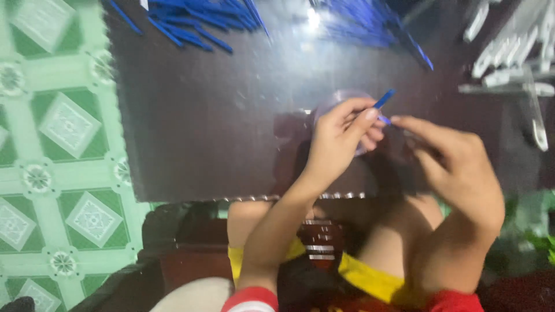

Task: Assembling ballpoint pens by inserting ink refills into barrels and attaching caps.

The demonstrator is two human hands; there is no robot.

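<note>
My left hand pinches a short blue plastic stick between thumb and fingers, just above the near edge of a dark glossy table. My right hand is close beside it on the right, its fingertips almost touching the lower end of the same blue piece; whether it grips the piece is blurred. A small round pale purple thing shows behind my left hand.
Two heaps of blue sticks and more blue sticks lie at the table's far edge. White plastic frames lie at the far right. Green patterned floor tiles run along the left. My knees are under the near edge.
</note>
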